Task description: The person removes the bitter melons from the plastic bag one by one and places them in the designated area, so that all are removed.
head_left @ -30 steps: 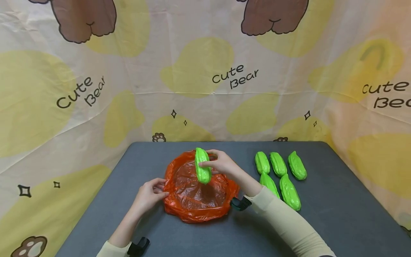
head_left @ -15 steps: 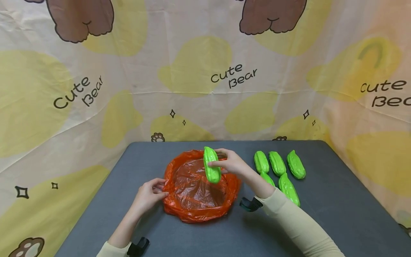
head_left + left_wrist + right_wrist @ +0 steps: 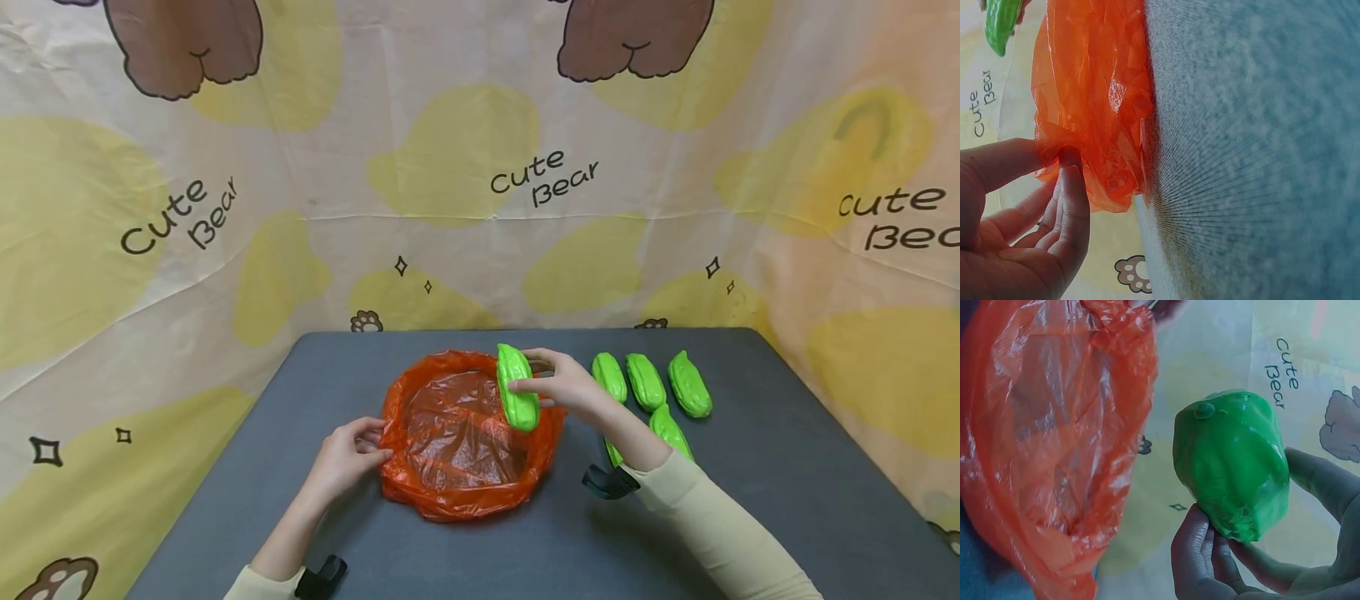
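Note:
A red plastic bag [image 3: 453,506] lies with its mouth spread wide on the dark table. At its left edge my left hand [image 3: 348,458] pinches the rim between thumb and fingers, as the left wrist view shows up close [image 3: 1029,231]. My right hand [image 3: 570,386] holds a glossy green bitter gourd [image 3: 517,400] above the bag's right rim. The right wrist view shows this gourd [image 3: 1235,462] end-on, gripped between thumb and fingers, apart from the bag [image 3: 1004,506]. No gourd shows inside the bag's mouth.
Several more green gourds [image 3: 690,385] lie on the table [image 3: 787,500] to the right of the bag, two partly hidden behind my right forearm and sleeve. A patterned cloth [image 3: 450,150] hangs behind the table.
My right hand has moved right with the bitter gourd, from over the bag's mouth to over its right rim. My left hand stays at the bag's left edge.

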{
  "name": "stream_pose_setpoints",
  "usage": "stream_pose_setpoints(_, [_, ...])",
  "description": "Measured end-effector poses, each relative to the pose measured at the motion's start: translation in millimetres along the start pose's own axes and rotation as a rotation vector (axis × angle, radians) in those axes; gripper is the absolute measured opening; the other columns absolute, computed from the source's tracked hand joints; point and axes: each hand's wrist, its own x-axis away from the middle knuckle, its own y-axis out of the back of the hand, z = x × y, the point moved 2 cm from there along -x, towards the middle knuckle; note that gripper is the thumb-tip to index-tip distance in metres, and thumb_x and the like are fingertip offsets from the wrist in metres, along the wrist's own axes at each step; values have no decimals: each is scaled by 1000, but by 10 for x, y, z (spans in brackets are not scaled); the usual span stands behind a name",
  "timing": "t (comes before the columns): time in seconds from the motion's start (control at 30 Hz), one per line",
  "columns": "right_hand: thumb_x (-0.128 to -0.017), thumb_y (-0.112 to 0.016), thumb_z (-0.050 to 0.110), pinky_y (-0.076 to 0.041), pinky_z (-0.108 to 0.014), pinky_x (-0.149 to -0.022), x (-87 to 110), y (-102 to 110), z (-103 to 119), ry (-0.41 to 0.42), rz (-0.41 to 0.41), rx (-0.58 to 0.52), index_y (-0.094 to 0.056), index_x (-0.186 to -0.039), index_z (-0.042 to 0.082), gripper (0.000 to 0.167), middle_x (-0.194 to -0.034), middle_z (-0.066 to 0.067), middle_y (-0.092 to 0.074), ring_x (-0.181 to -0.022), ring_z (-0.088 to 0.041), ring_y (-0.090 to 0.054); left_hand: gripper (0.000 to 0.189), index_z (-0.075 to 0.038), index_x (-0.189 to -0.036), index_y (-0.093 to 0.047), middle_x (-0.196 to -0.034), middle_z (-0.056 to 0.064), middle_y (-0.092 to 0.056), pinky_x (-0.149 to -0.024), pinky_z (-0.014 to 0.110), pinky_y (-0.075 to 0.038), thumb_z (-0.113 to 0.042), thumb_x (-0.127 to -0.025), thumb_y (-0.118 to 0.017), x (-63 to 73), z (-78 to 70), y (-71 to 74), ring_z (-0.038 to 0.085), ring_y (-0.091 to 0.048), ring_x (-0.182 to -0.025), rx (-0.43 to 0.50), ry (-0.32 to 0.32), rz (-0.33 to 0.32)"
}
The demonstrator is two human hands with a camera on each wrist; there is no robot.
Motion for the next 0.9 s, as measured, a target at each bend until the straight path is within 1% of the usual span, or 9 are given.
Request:
stream_pose_setpoints(0.1, [-81, -74, 33, -52, -43, -86, 43, 65, -30, 3, -4, 21, -42, -142, 16, 72, -136, -16, -48, -117, -30, -55, 41, 0, -116, -62, -94, 10, -66, -63, 22, -51, -10, -79, -76, 3, -4, -8, 15, -64, -77, 6, 6, -1])
stream_pose_setpoints(0.27, [-83, -72, 32, -53, -42, -84, 110, 164, -78, 11, 20, 32, -39, -144, 12, 73, -140, -20, -44, -120, -34, -53, 41, 0, -116, -62, -95, 10, -66, -64, 21, -51, -9, -78, -76, 7, 1, -16, 14, -64, -77, 3, 13, -2])
stream_pose_setpoints(0.33, [-83, -72, 32, -52, -43, -85, 129, 196, -99, 13, 31, 27, -37, -145, 11, 73, -141, -21, -43, -121, -36, -51, 42, 0, -116, -62, -95, 9, -66, -64, 21, -51, -10, -78, -76, 9, 3, -17, 14, -64, -78, -1, 14, -4])
stream_pose_setpoints(0.57, [-83, -72, 33, -50, -46, -90, 187, 323, -187, -15, 17, 33, -37, -144, 10, 75, -142, -21, -42, -127, -36, -46, 42, 0, -116, -62, -94, 9, -66, -64, 22, -51, -10, -78, -76, 9, -1, -19, 14, -64, -77, -2, 17, -8])
stream_pose_setpoints(0.77, [-83, -72, 34, -51, -45, -87, 242, 469, -255, -19, 7, 56, -37, -144, 8, 75, -141, -23, -42, -125, -37, -48, 41, 0, -116, -62, -95, 10, -66, -64, 22, -51, -10, -78, -76, 12, -12, -13, 14, -64, -77, 0, 10, -8])
stream_pose_setpoints(0.9, [-83, -72, 32, -51, -46, -87, 312, 554, -287, -41, -2, 55, -36, -144, 6, 75, -141, -26, -40, -123, -38, -48, 41, 0, -116, -62, -95, 10, -66, -64, 22, -51, -11, -79, -76, 14, -10, -13, 14, -64, -77, -2, 3, -3])
